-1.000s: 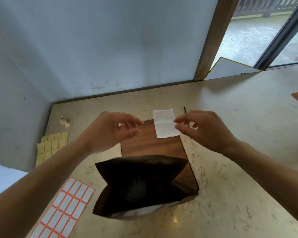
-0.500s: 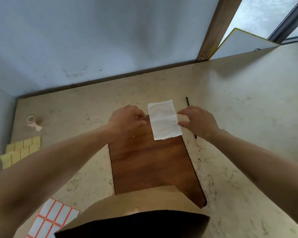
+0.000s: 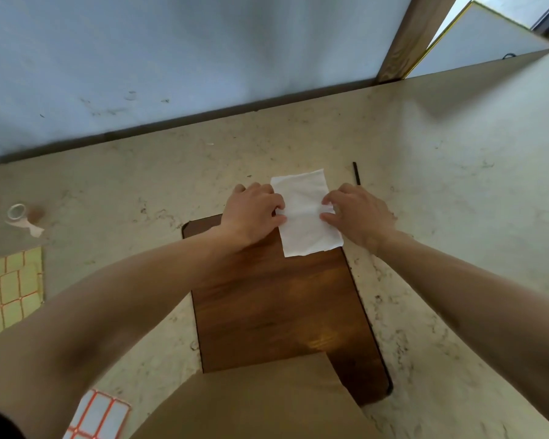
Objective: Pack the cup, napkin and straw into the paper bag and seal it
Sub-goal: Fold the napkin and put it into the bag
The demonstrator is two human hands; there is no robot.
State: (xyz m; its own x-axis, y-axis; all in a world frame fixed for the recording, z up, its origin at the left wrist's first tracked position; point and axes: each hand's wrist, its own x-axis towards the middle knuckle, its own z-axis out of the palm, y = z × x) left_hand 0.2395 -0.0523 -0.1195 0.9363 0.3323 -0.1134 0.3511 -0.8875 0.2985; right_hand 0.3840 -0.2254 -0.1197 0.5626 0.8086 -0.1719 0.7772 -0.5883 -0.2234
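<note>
While both hands pinch the napkin (image 3: 306,213) by its side edges, left hand (image 3: 251,213) and right hand (image 3: 357,213) curl over the board (image 3: 276,308). Nearby: straw (image 3: 356,173) (partly hidden), bag (image 3: 260,403), tape (image 3: 16,213), labels (image 3: 8,289).

No words, brands, numbers or signs can be read anywhere; the label sheets (image 3: 10,289) at nine o'clock are blank.
</note>
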